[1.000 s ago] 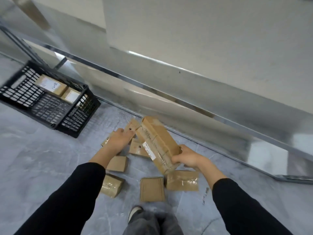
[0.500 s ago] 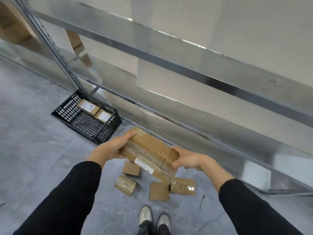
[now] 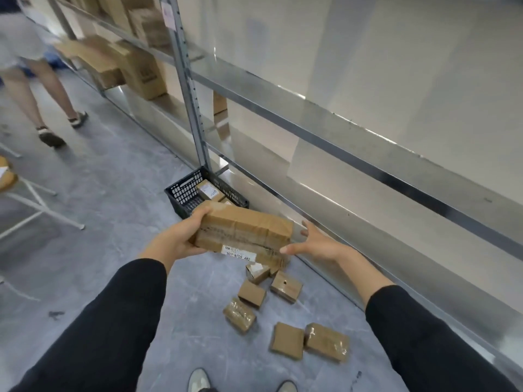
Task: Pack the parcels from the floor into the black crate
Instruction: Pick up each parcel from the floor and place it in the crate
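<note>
Grey warehouse floor (image 3: 119, 210) beside metal shelving. The long parcel (image 3: 243, 232) lies crosswise, gripped at its left end by the left hand (image 3: 181, 240); the right hand (image 3: 314, 244) (fingers spread) stands off its right end. The black crate (image 3: 184, 193) sits just beyond.

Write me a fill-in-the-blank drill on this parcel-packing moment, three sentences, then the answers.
1. The long taped parcel is gripped by the ____ hand.
2. The right hand is ____, fingers spread beside the parcel's end.
3. The black crate stands on the floor against the metal ____.

Answers: left; open; shelving
</note>
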